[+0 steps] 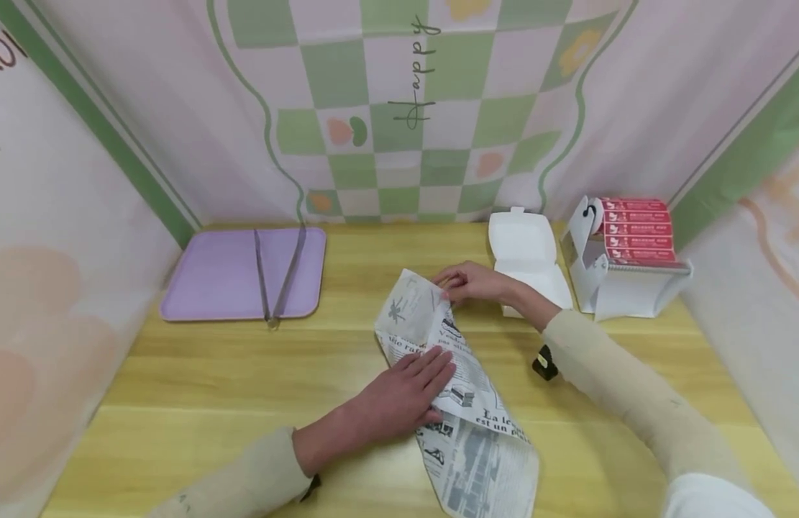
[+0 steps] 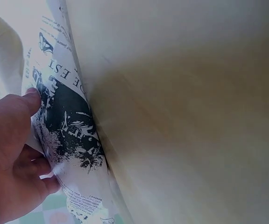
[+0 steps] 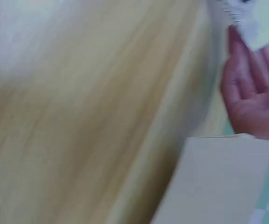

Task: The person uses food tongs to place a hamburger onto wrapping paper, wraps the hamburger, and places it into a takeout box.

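Observation:
A sheet of newsprint-patterned wrapping paper (image 1: 483,460) lies folded into a long, tapering shape on the wooden table. My left hand (image 1: 402,392) rests across its middle with fingers extended over the printed surface. In the left wrist view, the thumb and fingers of that hand lie along the folded paper (image 2: 74,121). At the far right edge of the fold, my right hand (image 1: 473,280) holds the paper between thumb and fingers. The right wrist view has a paper corner (image 3: 260,23) between the fingers and thumb of the right hand (image 3: 256,91).
A purple tray (image 1: 211,277) with metal tongs (image 1: 285,284) lying on it sits at the back left. Just behind my right forearm stands an open white clamshell box (image 1: 522,241). Beside it is a white dispenser (image 1: 632,288) with a roll of red labels (image 1: 637,226).

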A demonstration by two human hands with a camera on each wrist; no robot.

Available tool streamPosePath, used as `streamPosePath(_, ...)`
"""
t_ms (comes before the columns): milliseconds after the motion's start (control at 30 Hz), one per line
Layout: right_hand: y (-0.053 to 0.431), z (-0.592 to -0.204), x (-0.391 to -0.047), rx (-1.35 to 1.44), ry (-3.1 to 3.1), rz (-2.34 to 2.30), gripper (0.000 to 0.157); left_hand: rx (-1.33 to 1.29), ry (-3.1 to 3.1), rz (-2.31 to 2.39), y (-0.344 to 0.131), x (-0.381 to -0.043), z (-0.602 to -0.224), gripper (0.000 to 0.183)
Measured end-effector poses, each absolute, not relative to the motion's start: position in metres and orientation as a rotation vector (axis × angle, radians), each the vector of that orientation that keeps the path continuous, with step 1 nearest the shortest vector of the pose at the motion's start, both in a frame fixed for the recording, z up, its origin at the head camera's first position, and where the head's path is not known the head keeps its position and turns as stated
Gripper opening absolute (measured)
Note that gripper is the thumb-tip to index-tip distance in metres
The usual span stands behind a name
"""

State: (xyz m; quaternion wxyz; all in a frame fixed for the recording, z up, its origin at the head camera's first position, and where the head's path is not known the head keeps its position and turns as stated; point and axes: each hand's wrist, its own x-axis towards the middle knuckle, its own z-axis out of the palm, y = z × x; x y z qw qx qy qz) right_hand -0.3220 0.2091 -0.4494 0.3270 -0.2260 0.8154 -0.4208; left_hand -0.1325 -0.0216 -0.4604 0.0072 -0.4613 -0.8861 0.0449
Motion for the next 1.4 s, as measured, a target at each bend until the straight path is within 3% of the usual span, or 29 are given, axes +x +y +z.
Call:
streamPosePath(167, 0.192, -0.443, -0.301, -0.453, 2.183, -0.958, 0.076, -1.458, -2.736, 0.145, -0.021, -0.131, -0.461, 0.073)
streamPosePath(267, 0.178, -0.444, -0.293, -0.462, 2.268, -0.947, 0.083, -1.449, -2.717, 0.171, -0.022, -0.13, -0.461, 0.072)
streamPosePath(333, 0.175, -0.447, -0.293, -0.47, 2.3, -0.967, 0.076, -1.446, -2.711, 0.18, -0.022, -0.129, -0.46, 0.072)
streamPosePath(467, 0.181, -0.455, -0.299, -0.424, 2.293, -1.041, 0.04, -1.46, -2.698, 0.149, -0.022, -0.129, -0.461, 0.071)
streamPosePath(567, 0.188, -0.459, -0.305, -0.386, 2.272, -1.096, 0.021, -1.468, -2.689, 0.133, -0.023, -0.129, -0.462, 0.071)
streamPosePath(733, 0.194, -0.457, -0.31, -0.38, 2.235, -1.14, 0.018, -1.483, -2.66, 0.138, -0.024, -0.133, -0.463, 0.071)
streamPosePath(967, 0.18, -0.454, -0.328, -0.622, 2.242, -0.986, 0.027, -1.525, -2.662, 0.123, -0.024, -0.138, -0.461, 0.072)
streamPosePath(1267, 0.166, -0.459, -0.34, -0.71, 2.379, -0.873, 0.009, -1.544, -2.644, 0.118, -0.026, -0.14, -0.466, 0.072)
streamPosePath(1400, 0.156, -0.45, -0.342, -0.841, 2.381, -0.786, 0.024, -1.559, -2.661, 0.075, -0.029, -0.145, -0.466, 0.072)
